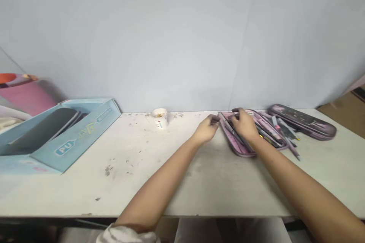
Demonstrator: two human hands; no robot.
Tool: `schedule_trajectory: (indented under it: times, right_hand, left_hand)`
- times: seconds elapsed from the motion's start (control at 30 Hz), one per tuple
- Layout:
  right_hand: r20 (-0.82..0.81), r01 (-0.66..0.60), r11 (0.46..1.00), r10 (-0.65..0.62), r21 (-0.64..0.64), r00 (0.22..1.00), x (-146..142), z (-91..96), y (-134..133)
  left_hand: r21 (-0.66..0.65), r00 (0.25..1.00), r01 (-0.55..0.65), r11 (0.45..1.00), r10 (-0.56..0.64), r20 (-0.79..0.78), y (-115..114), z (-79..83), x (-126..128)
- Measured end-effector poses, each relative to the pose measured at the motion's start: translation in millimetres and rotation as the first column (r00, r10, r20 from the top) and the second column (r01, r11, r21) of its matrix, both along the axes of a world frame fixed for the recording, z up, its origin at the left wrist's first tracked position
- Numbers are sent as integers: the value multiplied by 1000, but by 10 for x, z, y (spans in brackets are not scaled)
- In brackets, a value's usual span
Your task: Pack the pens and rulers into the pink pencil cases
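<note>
On the table (114, 193), left hand (207, 130) and right hand (243, 124) reach pencil case (238, 147).

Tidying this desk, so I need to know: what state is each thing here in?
pencil case: open, lying flat
pens: loose in and beside the case
left hand: at the case's edge
right hand: over the pens
paper cup: upright
blue box: open
dark case: flat, shut or not unclear
</note>
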State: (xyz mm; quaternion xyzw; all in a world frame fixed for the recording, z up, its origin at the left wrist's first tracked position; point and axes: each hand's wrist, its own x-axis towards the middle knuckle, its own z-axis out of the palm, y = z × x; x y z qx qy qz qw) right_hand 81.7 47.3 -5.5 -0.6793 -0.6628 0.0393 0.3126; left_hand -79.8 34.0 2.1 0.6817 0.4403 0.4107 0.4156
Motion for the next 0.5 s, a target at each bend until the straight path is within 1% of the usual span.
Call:
schedule_trajectory:
  times: [0.03,0.07,0.13,0.2,0.27,0.33,0.37,0.43,0.5]
  right_hand:
    - [-41,18,999,-20,-31,999,118,-41,-25]
    - [-56,18,998,-21,-65,998,219,-79,-51]
    - [-21,-10,993,8,-114,1000,388,-126,-101]
    - [49,-21,991,28,-132,998,562,-115,-148]
    - [111,17,991,-2,-136,994,781,-61,-195]
    - [173,84,987,-59,-141,983,1038,-5,-244]
    - [208,121,982,-89,-144,974,1166,10,-269]
    - [284,183,970,-133,-157,949,1385,2,-317]
    - [344,206,960,-131,-192,930,1518,-53,-352]
  left_hand:
    - [89,988,47,995,-33,-151,-17,-10,88]
    - [164,953,103,981,-50,-299,-33,-25,168]
    - [245,831,216,945,-47,-555,-64,-60,294]
    - [266,686,302,915,-16,-727,-92,-85,364]
    - [274,564,389,880,8,-826,-112,-85,379]
    - [251,476,459,852,2,-879,-125,-60,358]
    - [225,444,481,847,-14,-896,-131,-42,342]
    - [185,409,495,849,-40,-912,-148,-3,312]
    - [188,403,510,840,-40,-914,-176,28,290]
